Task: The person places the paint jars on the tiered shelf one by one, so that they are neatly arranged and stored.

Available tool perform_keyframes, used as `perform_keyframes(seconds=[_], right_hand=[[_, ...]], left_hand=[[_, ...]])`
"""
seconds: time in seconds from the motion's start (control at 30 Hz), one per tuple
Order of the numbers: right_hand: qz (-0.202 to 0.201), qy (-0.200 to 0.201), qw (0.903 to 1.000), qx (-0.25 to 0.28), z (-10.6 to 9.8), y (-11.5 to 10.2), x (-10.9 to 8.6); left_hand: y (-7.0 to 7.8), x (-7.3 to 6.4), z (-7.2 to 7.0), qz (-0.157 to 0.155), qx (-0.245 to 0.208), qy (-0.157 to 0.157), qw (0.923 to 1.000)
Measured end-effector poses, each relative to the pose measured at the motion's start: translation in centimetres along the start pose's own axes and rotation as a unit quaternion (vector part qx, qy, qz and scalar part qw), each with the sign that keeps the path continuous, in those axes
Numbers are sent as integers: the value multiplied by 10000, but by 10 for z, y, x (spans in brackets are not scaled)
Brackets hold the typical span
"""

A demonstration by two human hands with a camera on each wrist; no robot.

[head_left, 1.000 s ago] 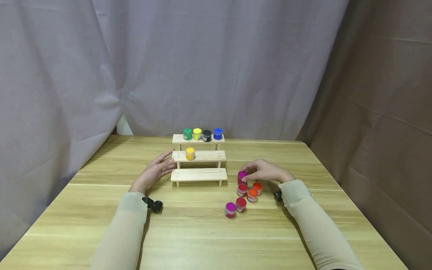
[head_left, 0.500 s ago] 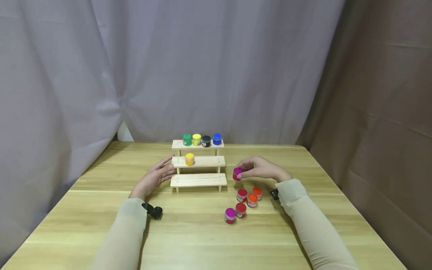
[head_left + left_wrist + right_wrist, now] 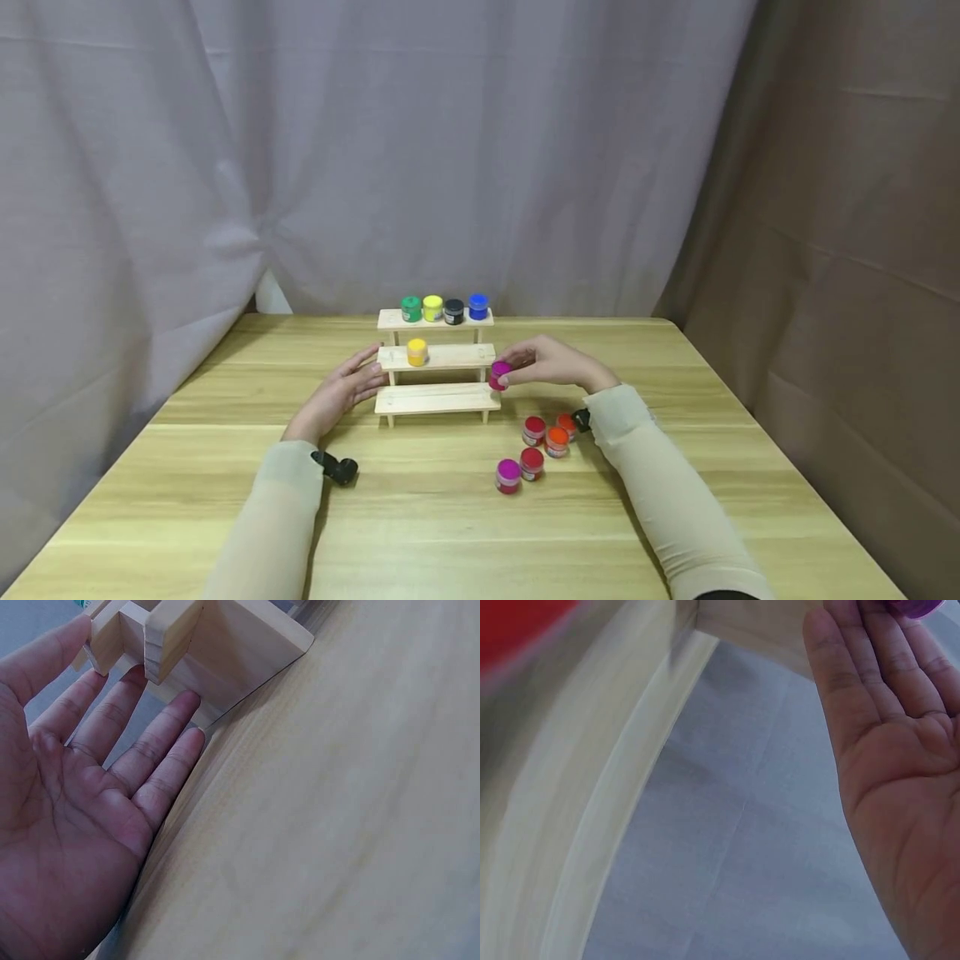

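Between thumb and fingers, my right hand (image 3: 551, 364) pinches a small magenta paint jar (image 3: 499, 375) at the right end of the wooden three-step stand (image 3: 438, 399). Only the jar's purple edge (image 3: 916, 606) shows in the right wrist view. My left hand (image 3: 337, 397) lies at the stand's left side, fingers extended; in the left wrist view its fingertips reach the wooden side pieces (image 3: 225, 656). On the top step sit a green jar (image 3: 411, 309), a yellow jar (image 3: 432, 308), a black jar (image 3: 453, 312) and a blue jar (image 3: 478, 307). An orange-yellow jar (image 3: 417, 352) stands on the middle step.
Right of the stand's front, on the table (image 3: 420, 533), are two red jars (image 3: 534, 431), two orange jars (image 3: 557, 442) and another magenta jar (image 3: 507, 476). My right wrist passes just above one orange jar. A grey curtain (image 3: 465, 150) hangs behind the table.
My right hand has lifted the magenta jar from beside the other jars and carried it left to the stand's right end. The left hand keeps its place at the stand. The head view shifted slightly.
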State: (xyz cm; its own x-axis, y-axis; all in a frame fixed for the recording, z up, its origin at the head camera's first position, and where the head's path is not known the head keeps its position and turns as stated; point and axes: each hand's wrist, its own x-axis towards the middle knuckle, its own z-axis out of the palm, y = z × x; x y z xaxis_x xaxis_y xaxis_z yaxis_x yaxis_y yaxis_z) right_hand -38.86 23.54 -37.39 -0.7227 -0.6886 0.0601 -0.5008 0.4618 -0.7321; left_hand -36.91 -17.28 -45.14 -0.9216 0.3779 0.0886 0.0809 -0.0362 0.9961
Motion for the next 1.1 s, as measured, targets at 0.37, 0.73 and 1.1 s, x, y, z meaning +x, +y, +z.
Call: perform_keyframes(seconds=[0.37,0.73,1.1], right_hand=[[-233,343,9991,-19,3,-7,17],[-327,574,9978,51,10,-12,35],[-325,963,9947,179,20,-12,47]], left_hand=[[1,3,-3,-10,-15,-5,10000],[0,1,-1,-105,-66,34,9999],[7,2,2,11,-67,34,10000]])
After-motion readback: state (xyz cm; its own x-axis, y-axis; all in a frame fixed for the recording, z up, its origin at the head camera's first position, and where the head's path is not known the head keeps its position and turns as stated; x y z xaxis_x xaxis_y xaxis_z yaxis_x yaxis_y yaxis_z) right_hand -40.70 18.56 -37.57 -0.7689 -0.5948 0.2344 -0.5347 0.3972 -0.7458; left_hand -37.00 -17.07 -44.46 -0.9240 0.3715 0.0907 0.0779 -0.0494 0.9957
